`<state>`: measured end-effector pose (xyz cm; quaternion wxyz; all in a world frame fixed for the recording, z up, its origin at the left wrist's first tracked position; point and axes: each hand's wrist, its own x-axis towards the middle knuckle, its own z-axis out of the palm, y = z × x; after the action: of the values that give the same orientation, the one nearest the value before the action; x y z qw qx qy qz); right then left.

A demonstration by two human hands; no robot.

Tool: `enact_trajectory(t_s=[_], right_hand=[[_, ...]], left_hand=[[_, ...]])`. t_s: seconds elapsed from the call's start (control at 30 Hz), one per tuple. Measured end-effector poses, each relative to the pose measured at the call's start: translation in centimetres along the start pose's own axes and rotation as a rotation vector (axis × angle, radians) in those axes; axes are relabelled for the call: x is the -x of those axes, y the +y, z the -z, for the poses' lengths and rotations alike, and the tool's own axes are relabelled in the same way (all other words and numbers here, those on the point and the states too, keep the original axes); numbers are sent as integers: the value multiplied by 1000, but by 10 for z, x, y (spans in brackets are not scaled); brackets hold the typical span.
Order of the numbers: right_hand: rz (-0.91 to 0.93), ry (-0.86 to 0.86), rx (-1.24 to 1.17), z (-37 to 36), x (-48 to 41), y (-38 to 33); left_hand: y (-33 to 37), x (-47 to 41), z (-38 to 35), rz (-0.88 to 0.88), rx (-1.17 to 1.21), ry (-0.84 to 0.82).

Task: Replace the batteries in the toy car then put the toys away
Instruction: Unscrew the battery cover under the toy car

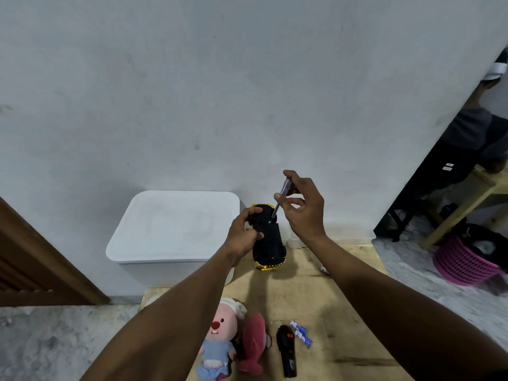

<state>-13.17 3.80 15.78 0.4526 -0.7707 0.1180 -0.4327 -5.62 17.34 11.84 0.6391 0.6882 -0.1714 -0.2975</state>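
Toy car, black underside up with a gold rim showing at both ends, sits in our grip above the far end of the wooden table, just to the right of the white lidded box. Our left hand is wrapped around the car's left flank, thumb and fingers closed on its body. Our right hand pinches a slim screwdriver between thumb and fingertips, its handle up by the fingers and its shaft slanting down to the left; the tip seems to meet the car's underside near the far end, though the black surface makes the exact contact hard to read.

Nearer to us than the car, at the table's near edge, lie the other toys. A pink plush doll in a white cap and pale blue dress lies on its back, and a dark pink plush lies just beside it on the right, touching it. Right of those rests a black remote control, lengthwise toward us. Just beyond its far right corner lie blue-and-white batteries, close together in a slanted row. Another small battery lies alone to the right of the car, near the table's right edge.
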Motion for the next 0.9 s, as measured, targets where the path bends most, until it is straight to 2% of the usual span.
enact_trajectory(t_s=[0.2,0.43,0.63,0.9], right_hand=[[-69,-19,-49,0,4,4],[-115,46,-94,7,-1,4],[-111,67,-89,5,0,0],[-112,66,-82,4,2,0]], left_hand=[[0,1,2,-8,-6,4],[6,0,1,0,2,-22],[6,2,-5,3,-64,-92],[8,4,-4,9,-86,-98]])
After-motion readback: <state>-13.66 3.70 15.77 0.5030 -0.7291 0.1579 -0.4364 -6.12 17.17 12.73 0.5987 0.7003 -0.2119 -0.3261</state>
